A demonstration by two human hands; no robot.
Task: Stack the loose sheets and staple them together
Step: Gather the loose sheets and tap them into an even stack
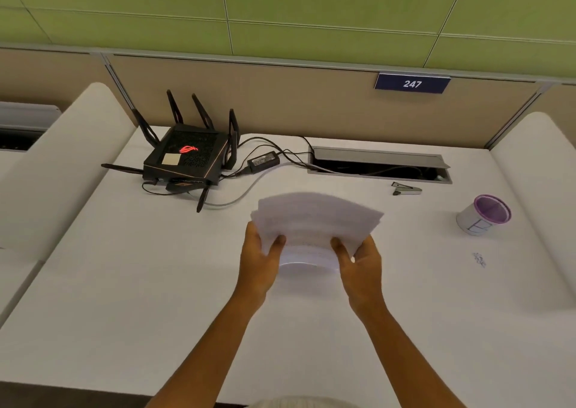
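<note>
A stack of white sheets (314,220) is held above the middle of the white desk (124,298), its edges slightly fanned and blurred. My left hand (258,261) grips the stack's left near edge, thumb on top. My right hand (361,264) grips the right near edge the same way. A small grey stapler (406,188) lies on the desk beyond and to the right of the sheets, just in front of the cable slot.
A black router (187,158) with antennas, its power brick (263,160) and cables sit at the back left. An open cable slot (378,166) runs along the back. A purple-rimmed cup (483,216) stands at the right. White dividers flank the desk.
</note>
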